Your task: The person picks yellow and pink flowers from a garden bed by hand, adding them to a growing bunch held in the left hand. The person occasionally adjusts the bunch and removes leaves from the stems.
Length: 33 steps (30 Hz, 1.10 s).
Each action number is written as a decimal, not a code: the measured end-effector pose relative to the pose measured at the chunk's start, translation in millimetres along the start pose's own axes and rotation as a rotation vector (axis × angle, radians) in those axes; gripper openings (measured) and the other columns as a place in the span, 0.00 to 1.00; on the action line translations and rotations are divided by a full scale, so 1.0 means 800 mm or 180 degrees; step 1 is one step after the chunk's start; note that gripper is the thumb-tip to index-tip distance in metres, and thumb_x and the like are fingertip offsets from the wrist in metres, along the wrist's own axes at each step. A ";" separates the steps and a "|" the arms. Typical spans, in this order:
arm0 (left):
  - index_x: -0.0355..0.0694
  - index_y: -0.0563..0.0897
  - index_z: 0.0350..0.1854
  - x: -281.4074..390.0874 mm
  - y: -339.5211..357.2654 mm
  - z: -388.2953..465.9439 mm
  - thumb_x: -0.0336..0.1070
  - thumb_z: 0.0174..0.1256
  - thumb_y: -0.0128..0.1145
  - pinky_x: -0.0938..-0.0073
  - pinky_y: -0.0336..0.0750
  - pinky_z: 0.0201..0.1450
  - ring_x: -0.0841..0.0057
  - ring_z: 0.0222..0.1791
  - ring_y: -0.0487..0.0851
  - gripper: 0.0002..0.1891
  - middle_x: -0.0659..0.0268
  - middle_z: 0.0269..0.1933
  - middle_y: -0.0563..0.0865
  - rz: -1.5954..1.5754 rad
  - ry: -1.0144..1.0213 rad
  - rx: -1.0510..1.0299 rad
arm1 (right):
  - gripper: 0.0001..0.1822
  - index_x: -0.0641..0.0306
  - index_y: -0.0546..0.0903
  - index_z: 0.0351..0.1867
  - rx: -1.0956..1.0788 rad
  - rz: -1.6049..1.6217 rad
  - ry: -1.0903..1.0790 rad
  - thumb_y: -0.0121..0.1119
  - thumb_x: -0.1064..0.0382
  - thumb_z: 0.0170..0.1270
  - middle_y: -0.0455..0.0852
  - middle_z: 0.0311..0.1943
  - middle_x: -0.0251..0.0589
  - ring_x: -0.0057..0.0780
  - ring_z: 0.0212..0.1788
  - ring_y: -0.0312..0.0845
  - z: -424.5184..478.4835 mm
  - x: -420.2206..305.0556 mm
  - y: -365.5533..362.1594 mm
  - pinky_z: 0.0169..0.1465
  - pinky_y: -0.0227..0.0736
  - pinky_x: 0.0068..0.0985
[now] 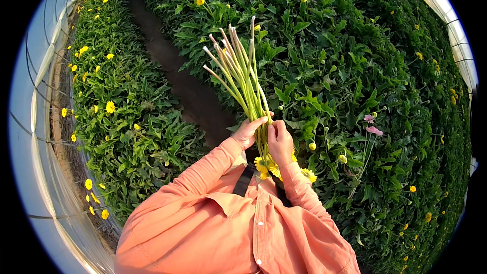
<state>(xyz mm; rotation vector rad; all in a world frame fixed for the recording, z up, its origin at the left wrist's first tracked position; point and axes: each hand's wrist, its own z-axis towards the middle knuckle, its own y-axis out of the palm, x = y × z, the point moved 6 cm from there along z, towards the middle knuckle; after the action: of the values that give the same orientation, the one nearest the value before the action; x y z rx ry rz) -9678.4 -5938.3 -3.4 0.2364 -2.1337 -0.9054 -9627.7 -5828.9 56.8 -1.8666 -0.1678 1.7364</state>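
Observation:
A bunch of cut gerbera stems (243, 83) is held upside down in front of my chest, its pale cut ends fanning out away from me. My left hand (248, 132) grips the bunch around its middle. Against its right side, my right hand (280, 142) has its thumb and fingers closed on the stems; how many it pinches is hidden. Yellow gerbera heads (262, 164) hang below my hands, near my shirt. One more yellow flower head (309, 175) shows beyond my right wrist.
Leafy gerbera beds (323, 83) lie on both sides of a bare soil path (190, 87). Two pink gerberas with long stems (374, 131) rest on the right-hand foliage. Yellow blooms (110, 107) stand in the left bed. Plastic greenhouse sheeting (42, 129) borders the left.

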 end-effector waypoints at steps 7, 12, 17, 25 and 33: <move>0.39 0.78 0.45 0.077 -0.062 0.007 0.34 0.66 0.59 0.67 0.79 0.49 0.70 0.41 0.84 0.09 0.60 0.39 0.85 0.0267 0.0429 0.0327 | 0.12 0.63 0.76 0.37 -0.0431 -0.0557 -0.0150 0.65 0.60 0.58 0.81 0.29 0.41 0.38 0.29 0.80 0.055 -0.027 0.071 0.33 0.74 0.31; 0.44 0.77 0.41 0.153 -0.176 0.043 0.37 0.66 0.61 0.67 0.79 0.42 0.72 0.38 0.83 0.07 0.69 0.33 0.81 -0.0194 0.0683 0.1028 | 0.14 0.62 0.77 0.39 -0.0639 -0.0807 -0.0520 0.66 0.60 0.56 0.79 0.36 0.40 0.33 0.35 0.80 0.119 -0.028 0.129 0.40 0.75 0.31; 0.43 0.76 0.40 0.243 -0.264 0.099 0.36 0.65 0.62 0.69 0.78 0.38 0.72 0.34 0.83 0.08 0.68 0.31 0.80 -0.0546 0.0699 0.1318 | 0.11 0.61 0.77 0.42 -0.0858 -0.0780 -0.0341 0.62 0.63 0.58 0.80 0.38 0.44 0.43 0.36 0.80 0.225 -0.037 0.207 0.39 0.75 0.36; 0.43 0.76 0.39 0.373 -0.322 0.198 0.36 0.66 0.61 0.69 0.79 0.38 0.73 0.34 0.83 0.07 0.69 0.31 0.79 -0.0819 0.0133 0.1245 | 0.11 0.60 0.77 0.45 -0.0232 -0.1604 -0.0404 0.53 0.68 0.62 0.79 0.42 0.45 0.48 0.43 0.78 0.472 -0.082 0.329 0.44 0.76 0.38; 0.42 0.76 0.39 0.454 -0.347 0.296 0.33 0.66 0.60 0.68 0.80 0.42 0.73 0.34 0.81 0.06 0.68 0.32 0.79 -0.1161 -0.0290 0.0921 | 0.16 0.64 0.80 0.51 -0.0184 -0.4386 -0.1292 0.50 0.64 0.63 0.78 0.55 0.45 0.43 0.67 0.64 0.793 -0.062 0.412 0.72 0.52 0.37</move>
<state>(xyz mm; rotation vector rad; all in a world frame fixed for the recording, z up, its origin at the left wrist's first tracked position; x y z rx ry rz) -10129.6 -6174.5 -76.2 0.7639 -2.3469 -0.8147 -10330.1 -5919.4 -51.4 -0.8662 -1.2984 1.0106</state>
